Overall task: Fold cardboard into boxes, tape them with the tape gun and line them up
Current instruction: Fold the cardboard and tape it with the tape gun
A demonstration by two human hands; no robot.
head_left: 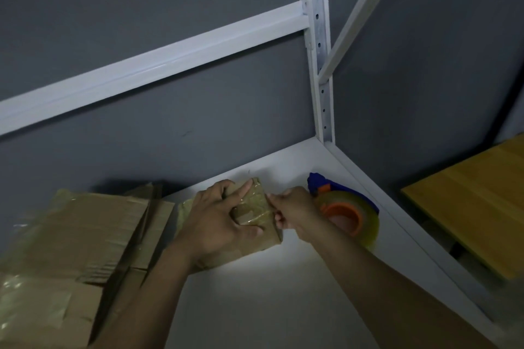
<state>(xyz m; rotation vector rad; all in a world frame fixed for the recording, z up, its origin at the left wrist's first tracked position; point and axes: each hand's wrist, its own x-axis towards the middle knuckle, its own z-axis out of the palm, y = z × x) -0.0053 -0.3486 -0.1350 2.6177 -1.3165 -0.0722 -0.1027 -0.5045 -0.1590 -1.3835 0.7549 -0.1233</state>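
A small brown cardboard box (255, 207), shiny with clear tape, rests on the white shelf (272, 292). My left hand (218, 221) lies spread over the box's top and grips it. My right hand (292, 210) pinches at the box's right edge, fingers closed on the tape or cardboard there. Just behind my right hand sits the tape gun (346, 212), blue with an orange hub and a roll of clear tape; neither hand holds it.
Taped boxes and flattened cardboard (73, 241) are stacked at the left of the shelf. A white upright post (320, 65) and rails frame the shelf against a grey wall. A yellow wooden surface (476, 201) lies to the right, beyond the shelf's edge.
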